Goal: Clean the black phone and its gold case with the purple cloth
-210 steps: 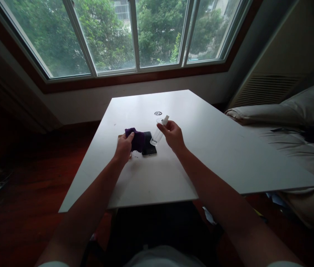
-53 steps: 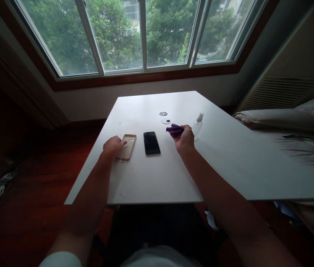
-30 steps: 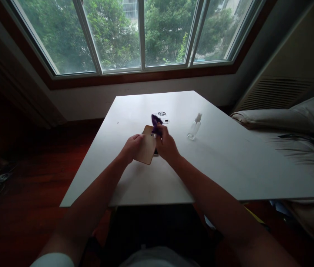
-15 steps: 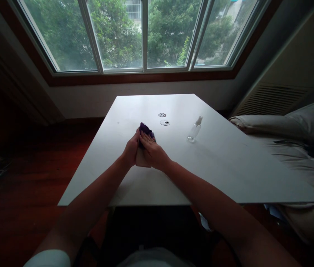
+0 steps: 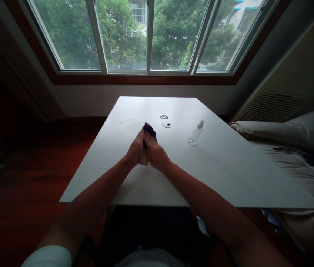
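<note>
Two things in grasp: tan phone case (image 5: 143, 159) in left hand (image 5: 135, 149), purple cloth (image 5: 150, 129) in right hand (image 5: 156, 154) against it

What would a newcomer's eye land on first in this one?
Probably the bright window with green trees outside, spanning the top of the picture. Below it, near the middle, the left hand and right hand meet around a tan case and a dark purple cloth. To their right, a clear spray bottle sits on the white table.
</note>
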{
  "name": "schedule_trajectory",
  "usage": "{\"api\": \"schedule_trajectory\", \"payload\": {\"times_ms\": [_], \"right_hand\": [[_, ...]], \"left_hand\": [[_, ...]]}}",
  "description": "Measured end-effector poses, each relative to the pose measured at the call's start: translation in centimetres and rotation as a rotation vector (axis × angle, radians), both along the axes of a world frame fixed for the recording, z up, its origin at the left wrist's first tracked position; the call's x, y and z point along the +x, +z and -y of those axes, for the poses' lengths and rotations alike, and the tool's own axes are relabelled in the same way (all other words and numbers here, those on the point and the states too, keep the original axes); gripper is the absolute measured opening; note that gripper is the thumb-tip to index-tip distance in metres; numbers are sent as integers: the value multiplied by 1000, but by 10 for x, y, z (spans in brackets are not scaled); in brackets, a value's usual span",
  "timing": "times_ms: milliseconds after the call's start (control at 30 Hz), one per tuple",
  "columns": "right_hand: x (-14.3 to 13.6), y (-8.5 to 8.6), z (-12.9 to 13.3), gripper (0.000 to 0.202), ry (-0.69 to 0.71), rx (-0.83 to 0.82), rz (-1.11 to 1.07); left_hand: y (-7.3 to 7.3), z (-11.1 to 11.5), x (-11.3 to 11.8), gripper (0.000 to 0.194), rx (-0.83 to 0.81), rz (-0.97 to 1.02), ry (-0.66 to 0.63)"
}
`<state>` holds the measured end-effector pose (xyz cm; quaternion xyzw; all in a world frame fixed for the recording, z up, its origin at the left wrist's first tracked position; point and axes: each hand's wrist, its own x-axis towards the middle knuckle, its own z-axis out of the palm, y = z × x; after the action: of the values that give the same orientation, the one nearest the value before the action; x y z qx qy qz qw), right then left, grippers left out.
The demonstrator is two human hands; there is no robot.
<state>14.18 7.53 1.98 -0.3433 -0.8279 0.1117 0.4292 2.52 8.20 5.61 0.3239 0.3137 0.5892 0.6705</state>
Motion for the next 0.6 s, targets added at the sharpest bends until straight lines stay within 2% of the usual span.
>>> {"api": "schedule_trajectory", "payload": {"times_ms": [167,267,333,433,500,567,600], "right_hand": [[-8,1,14,65,223,-39,68],[-9,7,17,60,263,-248,-39],[-6,13,13,54,230,-493,-257],[9,20,-4,42,108,-795,-783],[28,23,-20,32,11,-901,-1111],[53,23,-37,21,-120,-926,-1370],[66,22,-44,23,-153,-940,-1459]], "left_hand": [[-2,-19,-26,65,-163,-56,-16],[-2,-28,-36,68,-183,-36,-21],[-1,-32,-37,67,-170,-5,-31],[0,-33,-38,61,-119,14,4],[-1,-33,-40,58,-101,-6,43],[-2,-32,-43,58,-110,-44,57],[-3,-32,-45,57,-121,-61,55]]}}
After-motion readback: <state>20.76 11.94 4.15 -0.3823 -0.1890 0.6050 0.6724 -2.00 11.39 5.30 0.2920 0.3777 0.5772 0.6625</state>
